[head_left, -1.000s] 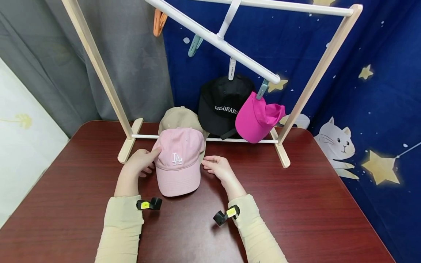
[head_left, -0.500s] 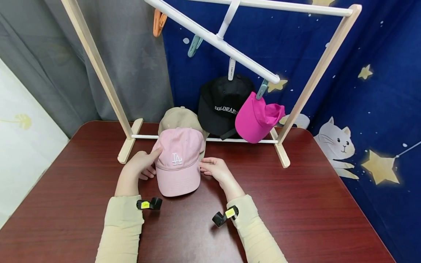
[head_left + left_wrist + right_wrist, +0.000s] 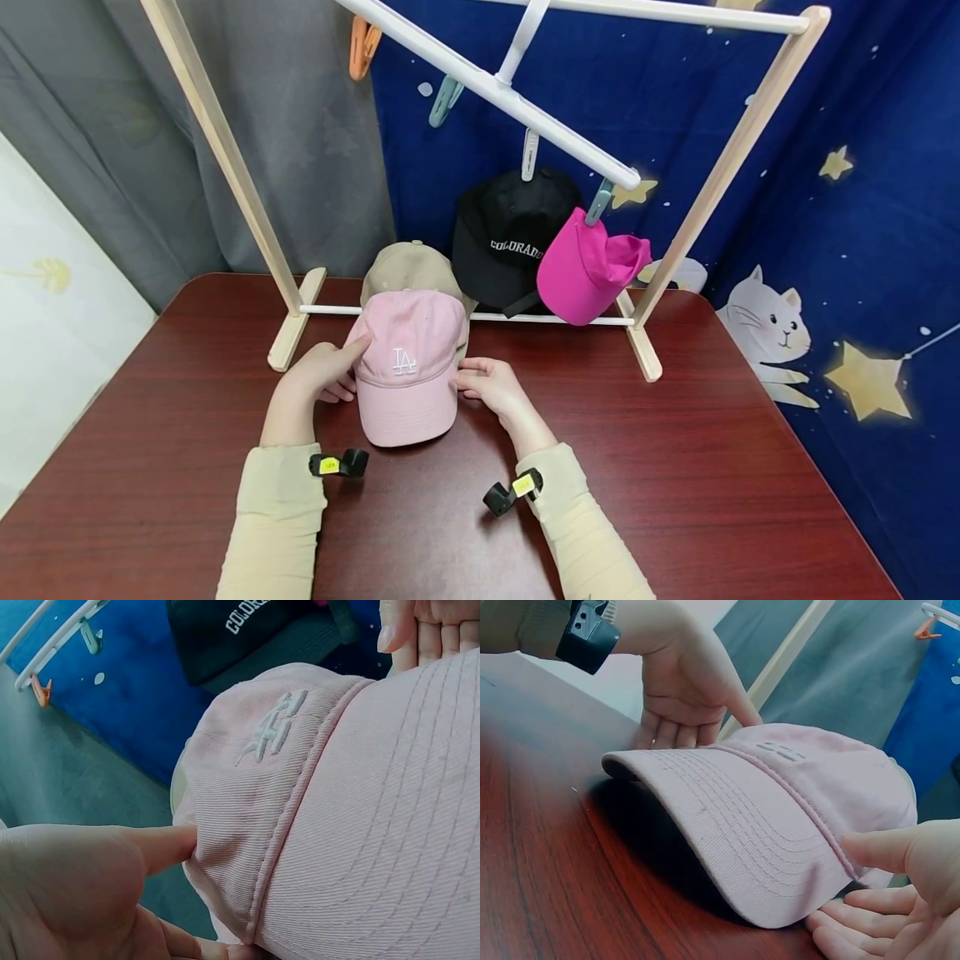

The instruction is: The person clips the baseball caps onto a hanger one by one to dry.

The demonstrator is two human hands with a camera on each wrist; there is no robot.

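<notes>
A pink baseball cap (image 3: 410, 358) with white LA lettering lies brim forward on the table. My left hand (image 3: 318, 375) grips its left side, thumb on the crown and fingers lower along the edge. At the cap's right side is my right hand (image 3: 491, 387); in the right wrist view its thumb (image 3: 877, 851) touches the cap and its fingers (image 3: 862, 922) stretch out beside the brim. A beige cap (image 3: 412, 267) sits behind, partly hidden by the pink one. A black cap (image 3: 510, 225) lettered COLORADO and a bright pink cap (image 3: 588, 267) hang from clips.
A wooden rack (image 3: 225, 150) stands at the back of the table (image 3: 675, 500), with a slanted white hanger bar (image 3: 435, 58) above. An orange clip (image 3: 363, 50) and a teal clip (image 3: 446, 102) on the bar hold nothing. Curtains (image 3: 300, 125) hang behind.
My right hand has shifted left, closer to the pink baseball cap's side. The fingers of my left hand have moved in to the cap's edge. The cap stays in place.
</notes>
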